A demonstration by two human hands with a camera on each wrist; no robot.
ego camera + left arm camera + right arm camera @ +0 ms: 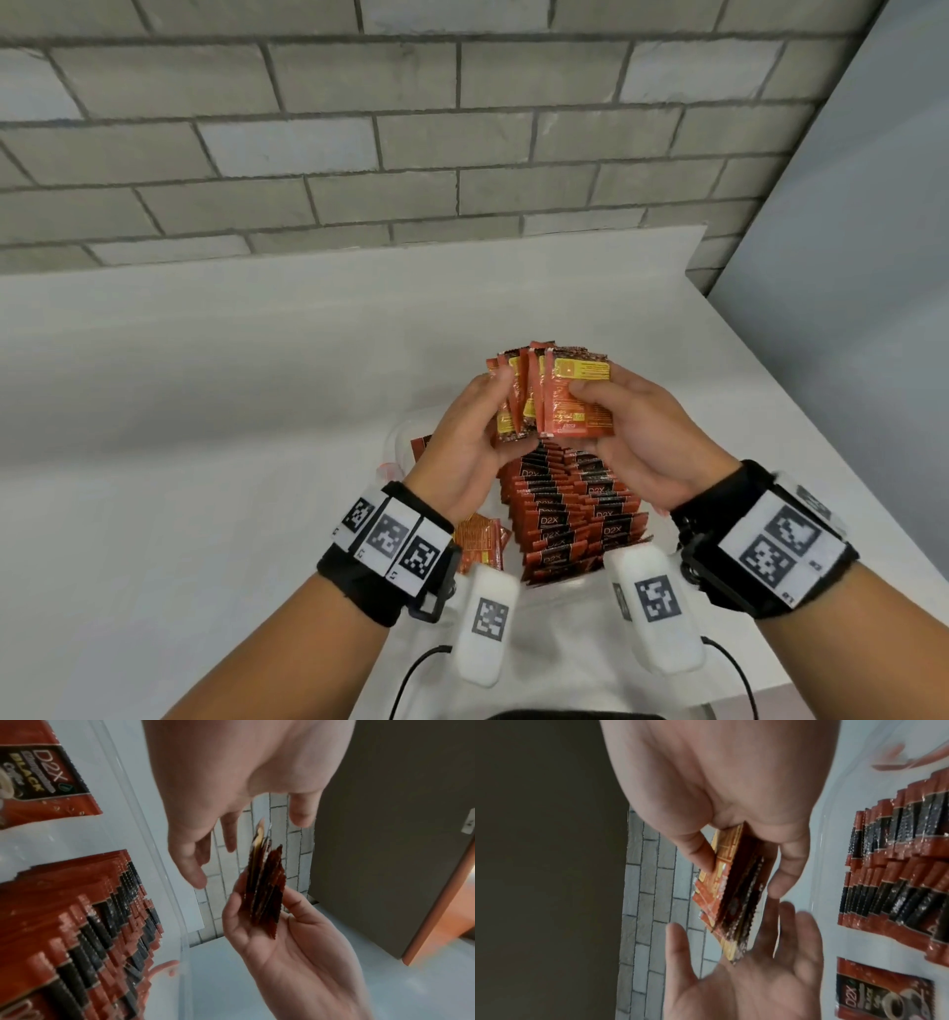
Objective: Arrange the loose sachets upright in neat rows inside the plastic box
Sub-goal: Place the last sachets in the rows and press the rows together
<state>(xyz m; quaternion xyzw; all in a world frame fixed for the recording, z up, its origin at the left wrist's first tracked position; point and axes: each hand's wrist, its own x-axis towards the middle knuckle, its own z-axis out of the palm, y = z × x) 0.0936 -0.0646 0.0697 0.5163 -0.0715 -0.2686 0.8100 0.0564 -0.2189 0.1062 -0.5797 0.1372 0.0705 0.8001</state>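
Sachet bundle in pinch of R hand; L hand loose-fingered alongside (over box)

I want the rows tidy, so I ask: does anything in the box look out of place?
Yes. One loose sachet lies flat, face up, in the plastic box beside the upright rows, not standing. The bundle in the right hand is fanned unevenly.

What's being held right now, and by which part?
A bunch of sachets: the right hand pinches its flat faces, thumb in front, fingers behind. The left hand is open beside it.
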